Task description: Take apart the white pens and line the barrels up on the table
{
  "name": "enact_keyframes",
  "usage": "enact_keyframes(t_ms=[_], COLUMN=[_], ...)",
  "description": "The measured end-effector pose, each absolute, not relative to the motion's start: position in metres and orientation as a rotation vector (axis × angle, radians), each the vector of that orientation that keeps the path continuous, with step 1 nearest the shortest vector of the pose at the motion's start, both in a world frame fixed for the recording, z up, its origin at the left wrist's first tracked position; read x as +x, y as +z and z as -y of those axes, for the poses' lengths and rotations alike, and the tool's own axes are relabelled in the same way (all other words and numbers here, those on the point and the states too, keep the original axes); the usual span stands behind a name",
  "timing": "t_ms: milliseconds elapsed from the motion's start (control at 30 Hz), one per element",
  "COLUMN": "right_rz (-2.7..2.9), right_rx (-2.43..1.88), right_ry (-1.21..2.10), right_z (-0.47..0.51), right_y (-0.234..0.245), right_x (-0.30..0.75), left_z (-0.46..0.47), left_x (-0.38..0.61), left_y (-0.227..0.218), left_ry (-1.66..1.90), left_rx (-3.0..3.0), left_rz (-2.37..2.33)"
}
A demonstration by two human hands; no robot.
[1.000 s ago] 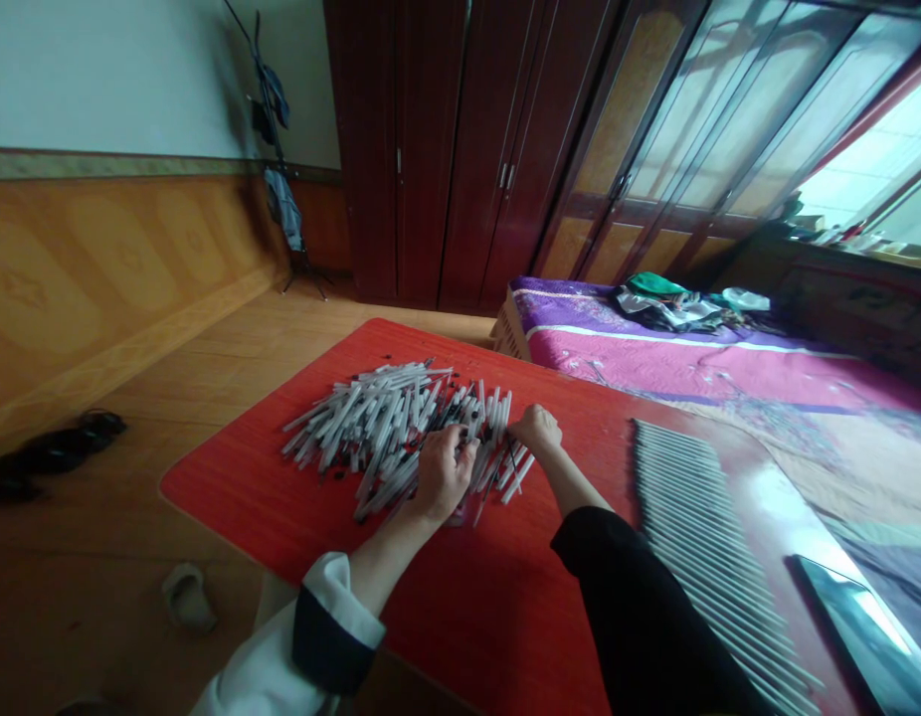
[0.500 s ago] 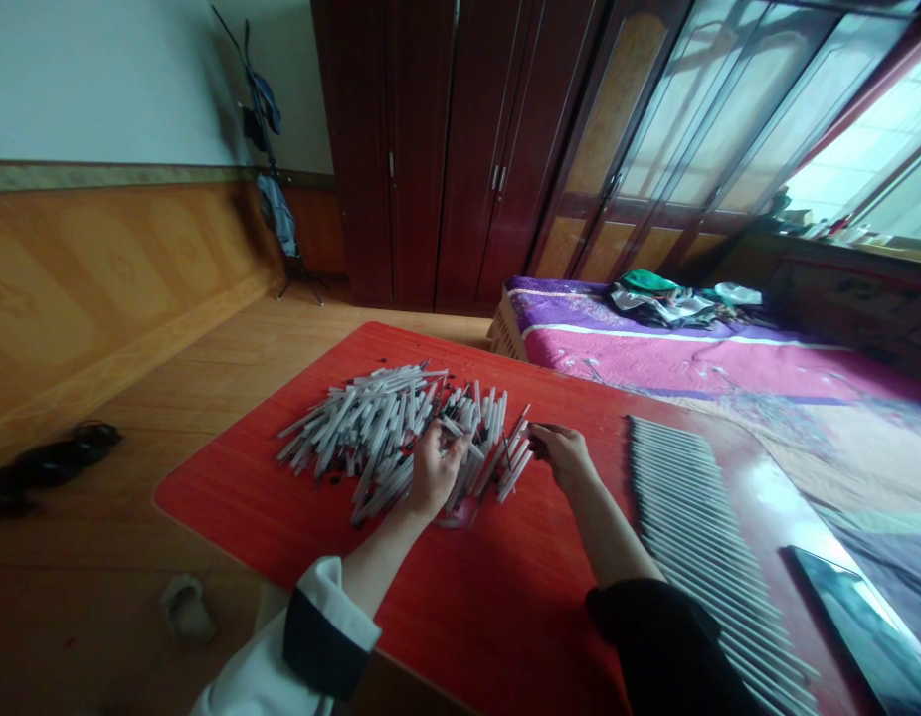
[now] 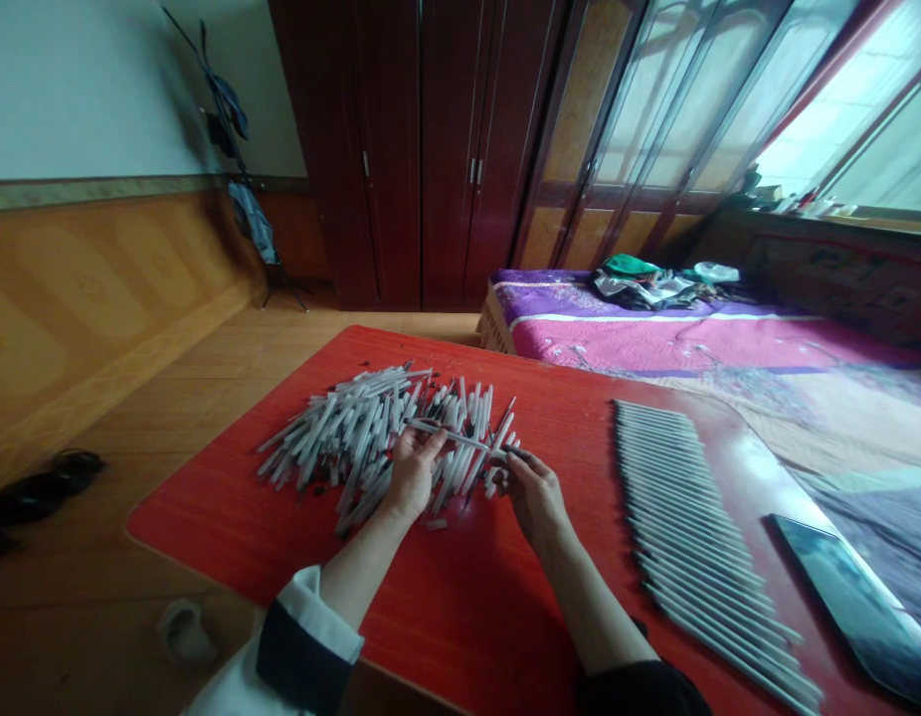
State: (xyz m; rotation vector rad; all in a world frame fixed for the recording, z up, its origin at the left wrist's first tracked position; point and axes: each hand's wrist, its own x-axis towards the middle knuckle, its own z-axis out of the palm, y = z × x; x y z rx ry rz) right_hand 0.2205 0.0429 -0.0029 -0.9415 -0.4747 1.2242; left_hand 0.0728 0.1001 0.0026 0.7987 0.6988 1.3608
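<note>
My left hand is closed on one end of a slim whitish pen tube. My right hand pinches its other end, so the tube spans the gap between them. Behind and under my hands spreads a loose heap of whitish pen tubes, with small black pieces among them. To the right, a neat row of long whitish tubes with dark ends lies side by side. All of this rests on a red table.
At the table's right edge lies a dark flat screen device. Beyond the table is a bed with folded clothes. Dark wardrobes line the back, with a coat stand at left. A slipper sits on the floor.
My right hand has come in toward my left hand, and the pen tube now stretches between the two. The whole view has shifted slightly.
</note>
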Motion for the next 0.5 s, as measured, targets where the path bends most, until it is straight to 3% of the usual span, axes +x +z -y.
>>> enact_keyframes(t_ms=[500], right_rz=[0.593], right_rx=[-0.942], right_ry=[1.205], right_z=[-0.041], right_y=[-0.015], right_x=[0.22], left_z=[-0.099], left_x=[0.076], left_y=[-0.004], left_ry=[1.332], left_rx=[0.823], left_rz=[-0.694])
